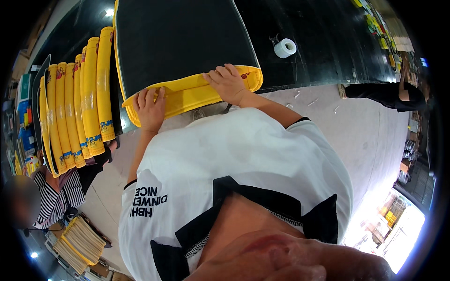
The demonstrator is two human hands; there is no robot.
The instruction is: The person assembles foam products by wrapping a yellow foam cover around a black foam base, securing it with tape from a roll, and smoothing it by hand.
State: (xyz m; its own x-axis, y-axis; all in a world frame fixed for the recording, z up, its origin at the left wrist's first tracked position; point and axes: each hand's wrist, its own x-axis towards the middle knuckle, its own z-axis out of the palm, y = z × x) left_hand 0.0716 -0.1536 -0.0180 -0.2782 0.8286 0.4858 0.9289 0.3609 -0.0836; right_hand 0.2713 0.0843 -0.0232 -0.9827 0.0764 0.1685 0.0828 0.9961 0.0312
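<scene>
A large mat [183, 42] lies on the dark table in front of me, black side up. Its near edge is turned up and over, so a band of its yellow printed face [192, 99] shows toward me. My left hand [151, 108] grips the left part of this folded edge, fingers over the top onto the black side. Farther right, my right hand [228, 85] holds the same edge with its fingers bent over it. Both thumbs are mostly hidden.
Several rolled yellow mats [77, 100] lie side by side at the left. A roll of clear tape [285, 48] rests on the black table [323, 56] at right. One person in stripes [61, 196] is at lower left; another in dark clothes [384, 95] stands at right. Stacked mats [80, 243] sit behind.
</scene>
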